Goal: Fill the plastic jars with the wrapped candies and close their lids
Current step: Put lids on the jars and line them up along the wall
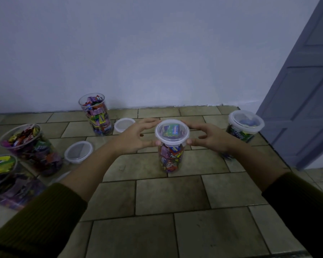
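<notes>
The filled jar (171,159) is standing between the hands, which are half curling round the rim of its lid (172,131). The left hand (138,135) and right hand (212,139) are cupping it, thumbs touching the near edge. Pressing down evenly all round is, I judge, the way to seat it, since thin plastic flexes and one side may spring up. Matt rectangular floor tiles (157,198) are lying under the hands. Left of the left hand, clear cylindrical open jars (106,125) are holding glossy wrapped candies (26,135), with round translucent loose lids (78,151) beside them.
</notes>
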